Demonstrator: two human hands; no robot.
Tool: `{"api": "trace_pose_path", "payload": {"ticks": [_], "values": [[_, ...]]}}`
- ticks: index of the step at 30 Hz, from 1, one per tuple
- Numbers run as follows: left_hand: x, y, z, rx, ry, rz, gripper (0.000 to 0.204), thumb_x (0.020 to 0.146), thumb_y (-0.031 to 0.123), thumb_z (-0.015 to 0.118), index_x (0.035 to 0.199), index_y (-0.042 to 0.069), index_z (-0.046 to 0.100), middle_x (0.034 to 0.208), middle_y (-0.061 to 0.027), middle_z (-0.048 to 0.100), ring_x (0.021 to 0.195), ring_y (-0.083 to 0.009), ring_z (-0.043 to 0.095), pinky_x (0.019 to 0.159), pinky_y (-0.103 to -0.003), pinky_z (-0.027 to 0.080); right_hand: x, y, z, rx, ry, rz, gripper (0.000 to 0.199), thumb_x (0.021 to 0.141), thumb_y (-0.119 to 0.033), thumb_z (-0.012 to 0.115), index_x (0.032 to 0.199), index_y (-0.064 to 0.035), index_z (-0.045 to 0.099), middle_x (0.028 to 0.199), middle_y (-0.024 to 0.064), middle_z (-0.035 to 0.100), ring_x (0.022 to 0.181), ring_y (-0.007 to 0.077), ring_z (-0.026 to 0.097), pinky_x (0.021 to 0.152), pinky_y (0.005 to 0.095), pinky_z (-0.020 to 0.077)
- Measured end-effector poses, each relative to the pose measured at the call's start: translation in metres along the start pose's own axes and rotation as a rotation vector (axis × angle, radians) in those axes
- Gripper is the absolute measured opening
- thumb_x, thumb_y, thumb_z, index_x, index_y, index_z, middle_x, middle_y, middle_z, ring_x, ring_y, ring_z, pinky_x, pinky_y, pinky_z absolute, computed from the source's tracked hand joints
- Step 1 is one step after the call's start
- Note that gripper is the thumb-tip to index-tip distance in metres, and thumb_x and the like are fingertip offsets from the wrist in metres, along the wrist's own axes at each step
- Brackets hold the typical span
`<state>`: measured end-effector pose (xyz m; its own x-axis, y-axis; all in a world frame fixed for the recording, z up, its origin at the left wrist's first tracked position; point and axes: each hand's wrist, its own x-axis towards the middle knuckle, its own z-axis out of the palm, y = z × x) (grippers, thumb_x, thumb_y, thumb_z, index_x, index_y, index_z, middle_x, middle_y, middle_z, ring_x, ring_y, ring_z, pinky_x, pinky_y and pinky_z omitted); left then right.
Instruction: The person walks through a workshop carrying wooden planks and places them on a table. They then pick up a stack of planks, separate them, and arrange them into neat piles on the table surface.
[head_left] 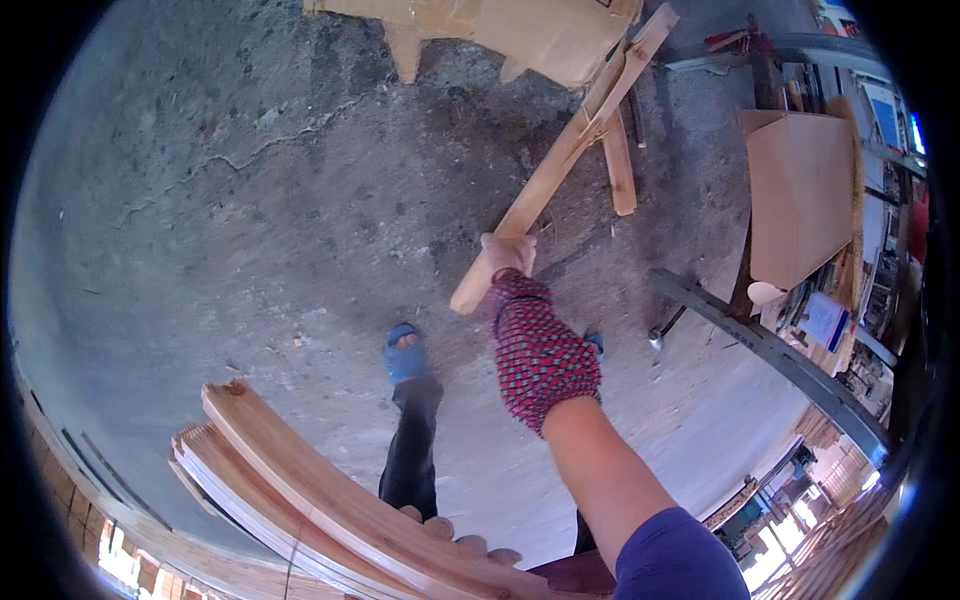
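Note:
My right hand (510,256), in a pale glove with a red checked oversleeve, is closed around a long wooden board (550,180) near its lower end. The board slants up and to the right; its far end looks split or overlaps another piece by a cardboard sheet. At the lower left, a stack of long wooden boards (290,460) lies along my left side. Only the fingertips of my left hand (462,540) show, curled over the stack's right edge; the rest of that hand is hidden behind the boards.
A short wooden piece (619,170) lies under the board's far end. Brown cardboard (550,35) sits at the top. On the right stand a metal rail (780,355), a cardboard panel (803,195) and cluttered shelving. My foot in a blue slipper (404,355) is on the concrete floor (250,250).

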<state>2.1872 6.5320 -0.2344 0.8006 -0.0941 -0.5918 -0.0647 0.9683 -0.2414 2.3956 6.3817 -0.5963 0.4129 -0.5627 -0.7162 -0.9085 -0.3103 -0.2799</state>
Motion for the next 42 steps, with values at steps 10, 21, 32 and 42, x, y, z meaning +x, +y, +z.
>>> {"api": "trace_pose_path", "payload": {"ticks": [10, 21, 32, 42], "values": [[-0.002, -0.022, -0.003, -0.014, -0.151, 0.032, 0.096, 0.073, 0.057, 0.075, 0.147, 0.012, 0.032, 0.140, -0.0126, 0.045, 0.123, -0.0398, 0.047, 0.101, -0.069, 0.025, -0.100, 0.006, -0.171, 0.422, -0.211, -0.117, 0.035, 0.072, -0.020, 0.069, 0.096, 0.0038, 0.060, 0.084, 0.0116, 0.065, 0.077, 0.0257, 0.063, 0.071, 0.0381, 0.0493], [-0.041, -0.045, 0.057, 0.203, 0.002, -0.058, 0.094, 0.072, 0.062, 0.074, 0.144, 0.014, 0.038, 0.137, -0.0134, 0.050, 0.115, -0.0359, 0.055, 0.099, -0.061, 0.036, -0.150, 0.076, -0.291, -0.068, -0.159, -0.307, 0.041, 0.071, -0.020, 0.070, 0.107, -0.0032, 0.059, 0.093, 0.0157, 0.065, 0.088, 0.0318, 0.064, 0.075, 0.0404, 0.0512], [-0.053, -0.052, 0.131, 0.540, 0.060, -0.061, 0.086, 0.071, 0.061, 0.074, 0.135, 0.011, 0.046, 0.120, -0.0129, 0.056, 0.105, -0.0341, 0.059, 0.090, -0.060, 0.041, -0.239, 0.218, -0.361, -0.546, -0.481, -0.038, 0.043, 0.072, -0.028, 0.066, 0.110, -0.0068, 0.063, 0.101, 0.0202, 0.068, 0.097, 0.0383, 0.064, 0.082, 0.0465, 0.0517], [-0.046, -0.079, 0.137, 0.567, -0.299, -0.237, 0.089, 0.076, 0.040, 0.078, 0.143, 0.008, 0.030, 0.137, -0.0140, 0.044, 0.126, -0.0372, 0.046, 0.105, -0.061, 0.030, -0.194, 0.308, -0.343, -0.518, -0.511, 0.095, 0.043, 0.073, -0.026, 0.071, 0.109, -0.0032, 0.067, 0.105, 0.0229, 0.068, 0.103, 0.0373, 0.065, 0.086, 0.0455, 0.0529]]}}
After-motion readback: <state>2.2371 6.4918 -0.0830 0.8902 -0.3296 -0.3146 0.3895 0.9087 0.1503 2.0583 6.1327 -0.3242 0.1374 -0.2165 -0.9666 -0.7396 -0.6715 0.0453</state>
